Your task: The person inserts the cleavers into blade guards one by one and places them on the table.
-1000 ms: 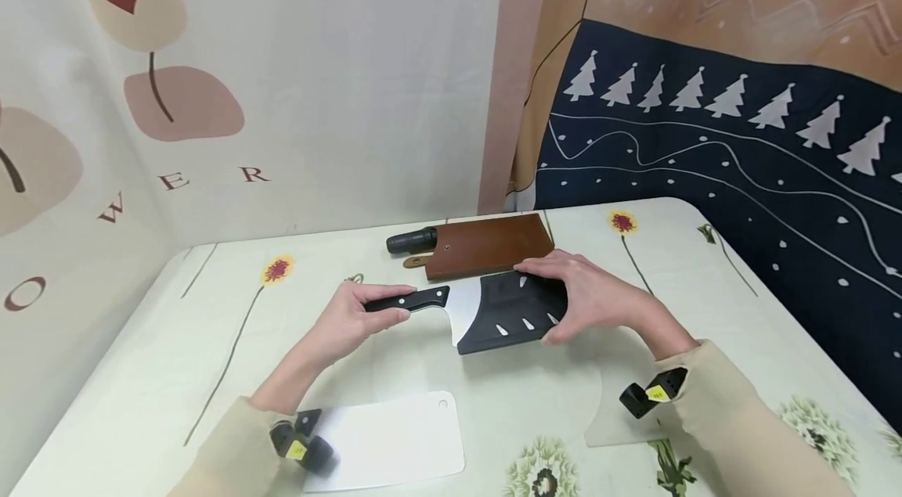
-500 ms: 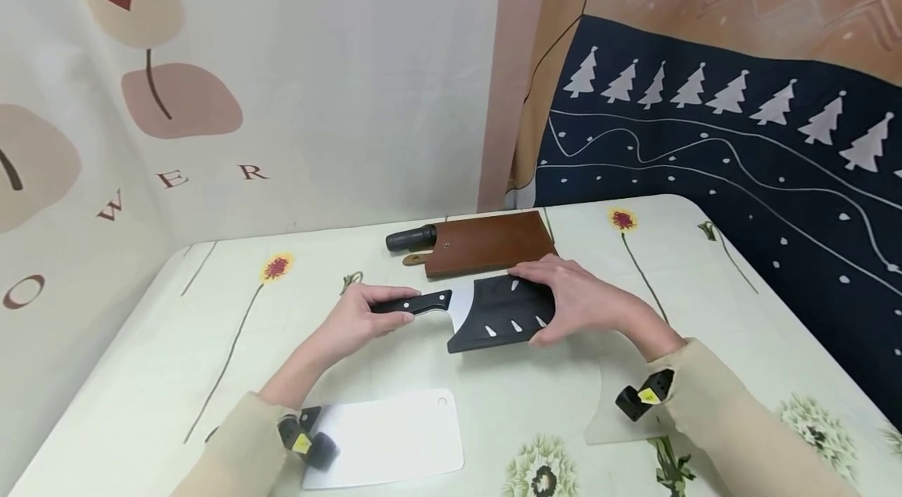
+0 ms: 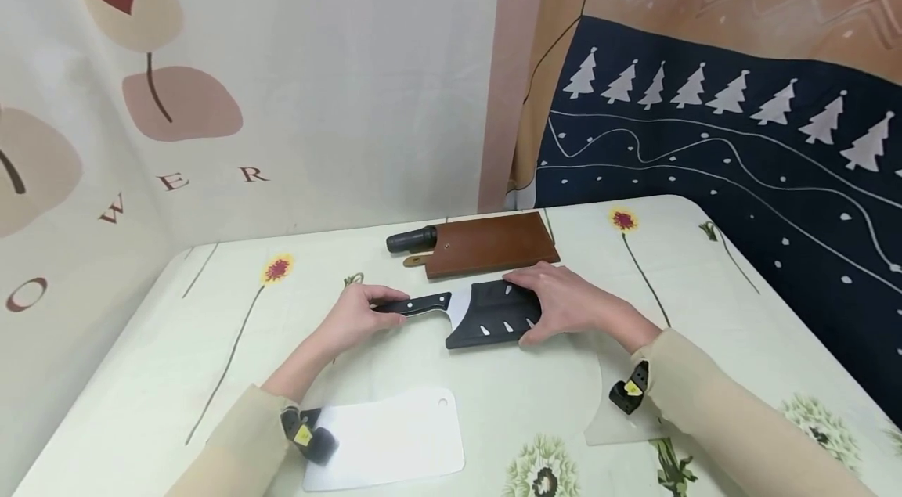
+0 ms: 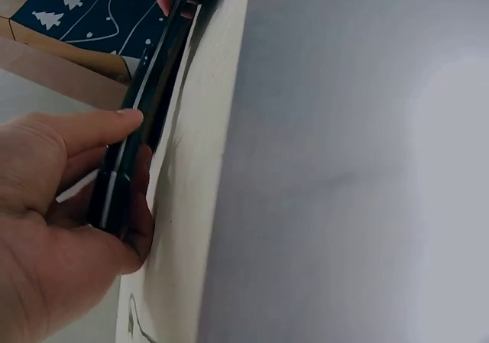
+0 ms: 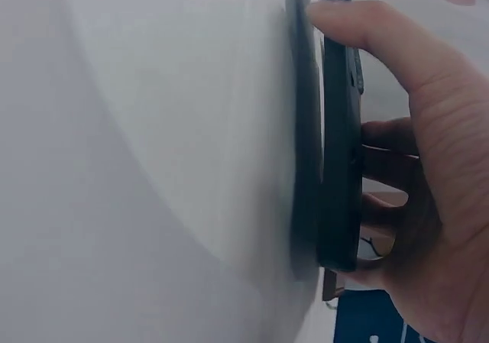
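A cleaver with a black riveted handle [image 3: 426, 304] lies level between the two hands, its blade in a black slotted cover [image 3: 496, 317]. My left hand [image 3: 359, 318] pinches the handle end between thumb and fingers; the left wrist view shows the thumb on one side of the handle [image 4: 114, 182]. My right hand [image 3: 564, 303] holds the far end of the cover, thumb on the near edge and fingers on the far edge. In the right wrist view the cover [image 5: 340, 160] is seen edge-on beside the right hand [image 5: 435, 152].
Behind the cleaver lies a brown leather sheath [image 3: 493, 244] with a black handle [image 3: 412, 239] sticking out at its left. A white board [image 3: 395, 442] lies at the front left, partly under the left wrist. A translucent sheet [image 3: 613, 419] is near the right wrist.
The cleaver in its cover has come lower and slightly nearer the middle, its cover shifting left. My right hand has moved left with it, while my left hand has shifted only slightly.
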A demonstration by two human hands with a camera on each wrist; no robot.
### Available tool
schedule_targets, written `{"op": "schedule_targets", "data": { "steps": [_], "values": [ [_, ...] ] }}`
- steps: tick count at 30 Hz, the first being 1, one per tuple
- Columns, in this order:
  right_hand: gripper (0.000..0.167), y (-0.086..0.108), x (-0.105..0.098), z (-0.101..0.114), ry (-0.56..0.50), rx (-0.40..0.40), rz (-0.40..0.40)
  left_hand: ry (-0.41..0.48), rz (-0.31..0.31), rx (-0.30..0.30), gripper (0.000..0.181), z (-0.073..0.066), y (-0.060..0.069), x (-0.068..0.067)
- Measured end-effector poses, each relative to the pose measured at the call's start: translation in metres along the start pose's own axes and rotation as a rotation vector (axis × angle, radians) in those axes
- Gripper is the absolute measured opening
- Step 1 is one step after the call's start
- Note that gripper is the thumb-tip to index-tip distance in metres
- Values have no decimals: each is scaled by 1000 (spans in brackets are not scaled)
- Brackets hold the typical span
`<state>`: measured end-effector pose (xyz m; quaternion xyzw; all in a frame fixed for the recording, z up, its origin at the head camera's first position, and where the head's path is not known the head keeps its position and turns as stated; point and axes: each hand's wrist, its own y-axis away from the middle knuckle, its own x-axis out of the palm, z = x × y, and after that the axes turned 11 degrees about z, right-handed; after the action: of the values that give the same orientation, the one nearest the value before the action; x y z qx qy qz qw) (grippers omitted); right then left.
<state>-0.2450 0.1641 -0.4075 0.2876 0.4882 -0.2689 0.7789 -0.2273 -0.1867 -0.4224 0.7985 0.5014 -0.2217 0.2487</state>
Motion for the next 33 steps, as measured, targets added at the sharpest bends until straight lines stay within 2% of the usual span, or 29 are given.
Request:
{"op": "schedule_targets", "data": {
  "steps": [6,13,18,23,28,33],
  "values": [
    [95,-6,3,-2,20,-4,-15,-71,-23,-25,28,-3,1,3],
    [95,-8,7,-3,9,23,-11,-56,-8,-57,31,-3,2,3],
    [96,-8,11,-8,-45,57,4,-26,-3,-49,33,0,3,2],
    [96,-6,12,-11,-98,49,3,-22,-17,-27,34,0,4,3],
    [96,-5,12,-13,-145,41,32,-41,-35,-36,35,1,4,4],
    [95,-5,9,-12,-146,52,53,-71,-47,-38,35,2,3,6]
  ]
}}
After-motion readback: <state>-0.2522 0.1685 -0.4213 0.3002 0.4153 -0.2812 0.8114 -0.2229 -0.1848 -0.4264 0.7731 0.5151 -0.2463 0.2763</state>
